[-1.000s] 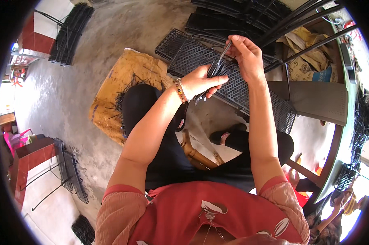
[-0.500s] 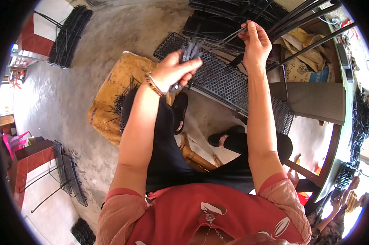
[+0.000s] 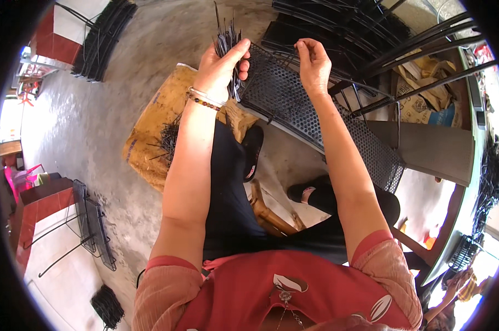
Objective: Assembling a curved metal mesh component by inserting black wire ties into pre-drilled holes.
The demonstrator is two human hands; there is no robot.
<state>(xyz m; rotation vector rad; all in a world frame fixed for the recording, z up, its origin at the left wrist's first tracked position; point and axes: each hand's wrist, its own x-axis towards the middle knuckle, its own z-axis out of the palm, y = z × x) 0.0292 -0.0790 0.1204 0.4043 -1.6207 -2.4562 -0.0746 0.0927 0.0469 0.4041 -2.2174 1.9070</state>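
A bundle of thin black strips [image 3: 227,38] stands nearly upright in my left hand [image 3: 216,74], whose fingers are wrapped round it. Its ends stick out above and below the fist. My right hand [image 3: 315,66] is raised to the right of it, thumb and fingertips pinched together; anything between them is too small to make out. Below and between the hands lies a long black perforated metal panel [image 3: 293,96] with wire edges, slanting down to the right beside my knee.
A yellow sack [image 3: 150,127] on the concrete floor bears a pile of loose black strips [image 3: 169,138]. Black racks [image 3: 321,47] are stacked at the far side, with black rods [image 3: 426,63] at right. More racks [image 3: 103,41] stand far left. A bench [image 3: 453,215] runs along the right.
My left hand has moved up and away, turning the bundle more upright. My right hand has shifted left and slightly lower; the thin strip seen at its fingertips no longer shows clearly.
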